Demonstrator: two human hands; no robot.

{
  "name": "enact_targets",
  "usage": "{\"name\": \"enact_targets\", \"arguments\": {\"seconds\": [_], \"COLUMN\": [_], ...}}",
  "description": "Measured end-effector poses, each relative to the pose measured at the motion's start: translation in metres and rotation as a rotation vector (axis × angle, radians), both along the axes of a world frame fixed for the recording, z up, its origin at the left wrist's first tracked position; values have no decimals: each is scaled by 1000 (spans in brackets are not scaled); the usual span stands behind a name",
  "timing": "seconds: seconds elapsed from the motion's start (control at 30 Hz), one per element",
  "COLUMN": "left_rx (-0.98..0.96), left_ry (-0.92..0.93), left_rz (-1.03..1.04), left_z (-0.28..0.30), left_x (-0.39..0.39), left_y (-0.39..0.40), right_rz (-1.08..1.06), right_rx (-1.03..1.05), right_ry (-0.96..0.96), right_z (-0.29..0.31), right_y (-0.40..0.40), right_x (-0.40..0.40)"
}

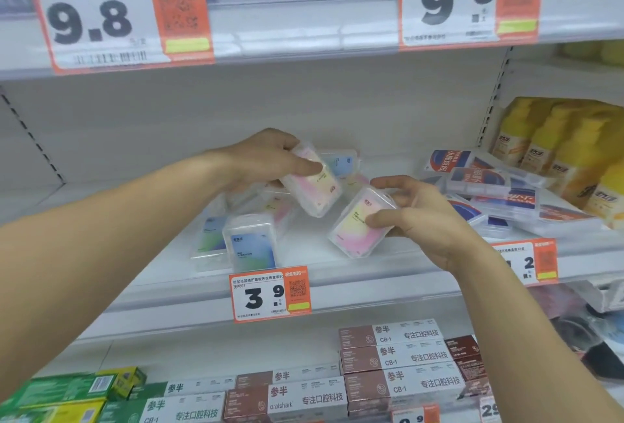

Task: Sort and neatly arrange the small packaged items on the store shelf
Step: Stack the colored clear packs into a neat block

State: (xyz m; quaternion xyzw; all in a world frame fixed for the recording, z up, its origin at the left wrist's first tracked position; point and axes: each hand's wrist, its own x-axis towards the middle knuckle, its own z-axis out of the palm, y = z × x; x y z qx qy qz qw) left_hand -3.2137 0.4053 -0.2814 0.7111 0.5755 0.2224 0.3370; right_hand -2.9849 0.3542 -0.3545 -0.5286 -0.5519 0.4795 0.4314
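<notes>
Pastel clear-plastic packets (250, 240) lie jumbled on the white store shelf (337, 274), behind the orange "3.9" price tag (270, 293). Right of that tag, red-and-blue flat cases (499, 193) pile up beside yellow bottles (567, 149). Above the tag, the left hand (266, 159) grips one pink packet (312, 182), while the right hand (418, 216) pinches a second pink packet (361, 223), both raised off the shelf.

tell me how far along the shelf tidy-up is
Little looks done: one blue box stands upright at the front. In hand: the left hand and right hand each hold a pink box. Left: the tumbled clear boxes behind.
</notes>
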Motion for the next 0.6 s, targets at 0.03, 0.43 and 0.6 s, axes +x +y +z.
{"name": "enact_targets", "arguments": {"seconds": [0.03, 0.43, 0.6], "left_rx": [35, -210, -124], "left_ry": [31, -397, 24], "left_rz": [9, -45, -236], "left_z": [-1, -10, -5], "left_x": [-2, -1, -8], "left_y": [-2, -8, -10], "right_rz": [-7, -35, 33], "right_rx": [13, 89, 234], "right_ry": [-6, 215, 118], "right_z": [-1, -4, -6], "right_y": [1, 11, 13], "right_x": [-2, -22, -22]}}
